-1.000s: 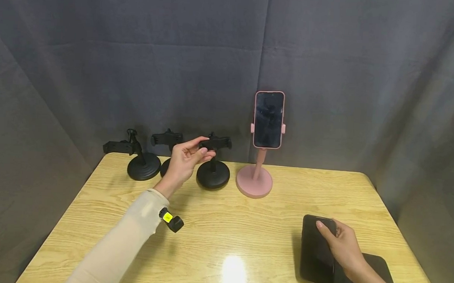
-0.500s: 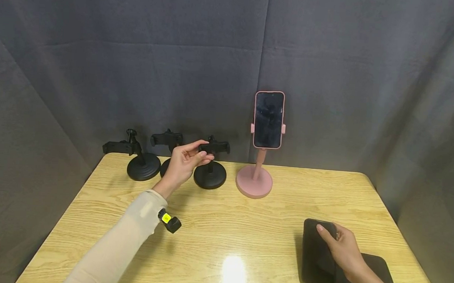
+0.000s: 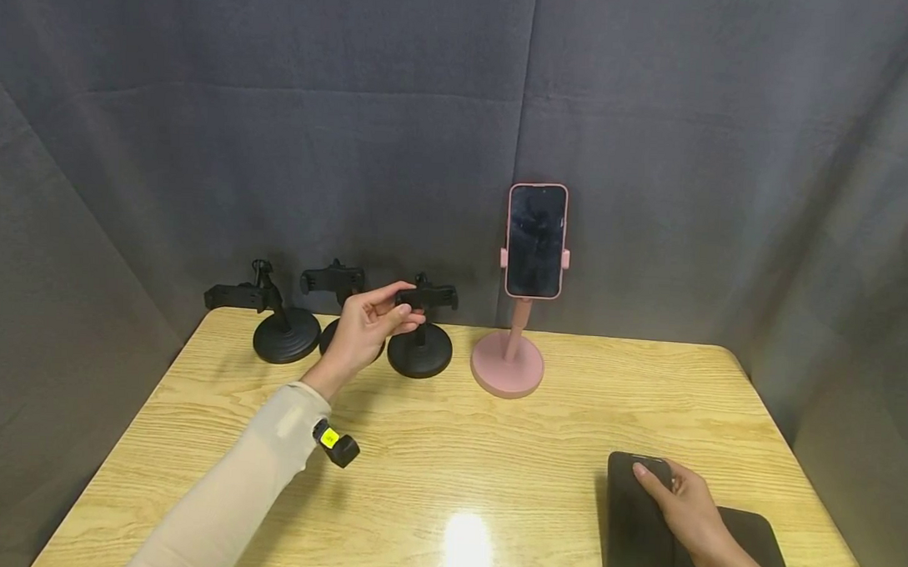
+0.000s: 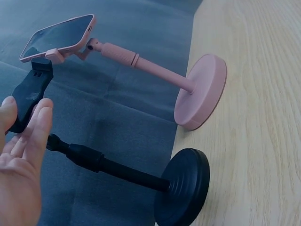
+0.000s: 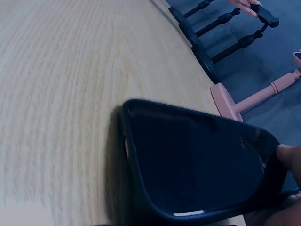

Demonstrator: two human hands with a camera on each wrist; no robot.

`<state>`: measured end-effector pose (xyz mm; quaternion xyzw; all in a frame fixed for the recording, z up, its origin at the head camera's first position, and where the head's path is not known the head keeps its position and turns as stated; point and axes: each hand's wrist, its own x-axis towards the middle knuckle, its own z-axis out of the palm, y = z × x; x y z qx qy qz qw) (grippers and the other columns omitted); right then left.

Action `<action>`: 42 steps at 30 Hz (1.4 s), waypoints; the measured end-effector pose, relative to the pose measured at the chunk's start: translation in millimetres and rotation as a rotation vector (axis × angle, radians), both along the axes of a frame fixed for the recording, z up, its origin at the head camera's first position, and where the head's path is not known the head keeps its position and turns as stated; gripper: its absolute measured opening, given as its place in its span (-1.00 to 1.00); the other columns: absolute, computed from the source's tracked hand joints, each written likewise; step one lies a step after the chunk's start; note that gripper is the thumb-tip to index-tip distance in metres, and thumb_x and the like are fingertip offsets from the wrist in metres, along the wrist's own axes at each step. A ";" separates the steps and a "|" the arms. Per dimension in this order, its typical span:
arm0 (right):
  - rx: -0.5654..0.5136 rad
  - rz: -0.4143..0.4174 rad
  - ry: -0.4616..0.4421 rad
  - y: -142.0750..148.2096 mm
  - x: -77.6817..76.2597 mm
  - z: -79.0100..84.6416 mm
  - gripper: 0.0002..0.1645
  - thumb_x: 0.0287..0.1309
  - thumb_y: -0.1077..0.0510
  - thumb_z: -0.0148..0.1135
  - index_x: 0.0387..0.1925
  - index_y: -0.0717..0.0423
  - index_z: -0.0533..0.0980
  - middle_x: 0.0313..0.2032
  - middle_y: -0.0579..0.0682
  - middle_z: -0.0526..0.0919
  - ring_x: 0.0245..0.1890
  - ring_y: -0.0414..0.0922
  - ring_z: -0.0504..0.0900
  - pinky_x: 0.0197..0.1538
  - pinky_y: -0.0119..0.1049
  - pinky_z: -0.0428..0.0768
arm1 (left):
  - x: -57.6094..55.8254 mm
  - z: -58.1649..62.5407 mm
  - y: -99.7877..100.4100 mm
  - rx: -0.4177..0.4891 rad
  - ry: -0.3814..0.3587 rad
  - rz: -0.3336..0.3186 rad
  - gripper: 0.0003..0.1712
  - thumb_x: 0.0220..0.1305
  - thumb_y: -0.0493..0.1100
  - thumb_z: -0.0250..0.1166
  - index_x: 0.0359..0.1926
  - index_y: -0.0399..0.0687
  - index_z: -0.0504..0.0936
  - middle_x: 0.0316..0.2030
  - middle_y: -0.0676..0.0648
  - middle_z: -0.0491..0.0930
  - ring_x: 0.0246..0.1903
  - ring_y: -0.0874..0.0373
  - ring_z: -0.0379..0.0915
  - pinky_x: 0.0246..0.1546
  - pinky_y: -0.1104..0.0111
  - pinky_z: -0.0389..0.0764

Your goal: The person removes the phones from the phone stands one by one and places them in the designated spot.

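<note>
My left hand point(image 3: 358, 330) pinches one end of the clamp point(image 3: 433, 297) on a black phone stand point(image 3: 420, 351), the one nearest the pink stand. In the left wrist view thumb and fingers meet on that clamp point(image 4: 32, 94), above the stand's post point(image 4: 117, 174). A black phone point(image 3: 636, 523) is gripped at its upper right by my right hand point(image 3: 690, 513), thumb over the screen. It tilts close over the table in the right wrist view, where the dark screen point(image 5: 197, 160) faces the camera. Another flat black device point(image 3: 756, 540) lies partly hidden under my right forearm.
A pink stand point(image 3: 507, 365) holds an upright phone point(image 3: 536, 240) in a pink case. Two more black stands point(image 3: 287, 336) point(image 3: 334, 279) stand at the back left, one partly behind my left hand. Grey curtains point(image 3: 339, 146) enclose the wood-grain table point(image 3: 418, 449).
The black stand at my left hand has shifted slightly left. My right hand and its phone have moved a little toward the table's near edge.
</note>
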<state>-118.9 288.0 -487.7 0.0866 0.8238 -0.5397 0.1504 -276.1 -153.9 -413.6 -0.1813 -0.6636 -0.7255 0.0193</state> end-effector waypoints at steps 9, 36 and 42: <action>0.045 0.013 0.004 8.9 -3.7 -10.5 -0.34 0.47 -0.08 0.13 0.31 0.35 0.34 -0.24 -0.01 0.78 -0.30 -0.13 0.77 -0.21 -0.28 0.73 | 1.2 -1.0 1.5 0.016 -0.006 -0.016 -0.53 0.45 -0.41 0.15 0.34 -0.43 0.41 -0.25 -0.05 0.75 -0.29 0.31 0.75 -0.15 0.45 0.75; 0.500 0.165 0.238 18.4 -12.5 -24.0 -0.36 0.18 -0.11 0.43 0.11 0.28 0.59 0.00 0.19 0.72 -0.29 -0.21 0.60 -0.30 -0.41 0.60 | 0.4 1.3 1.6 -0.078 -0.007 -0.005 -0.51 0.47 -0.37 0.15 0.37 -0.38 0.40 0.00 -0.56 0.60 -0.35 0.33 0.73 -0.20 0.44 0.76; 0.541 0.213 0.274 19.9 -13.5 -27.9 -0.39 0.13 -0.10 0.47 0.06 0.26 0.63 0.00 0.18 0.72 -0.14 -0.06 0.70 -0.24 -0.35 0.67 | -1.0 0.3 1.2 -0.084 -0.006 -0.003 -0.50 0.47 -0.37 0.15 0.37 -0.39 0.39 0.01 -0.57 0.59 -0.36 0.34 0.72 -0.20 0.45 0.76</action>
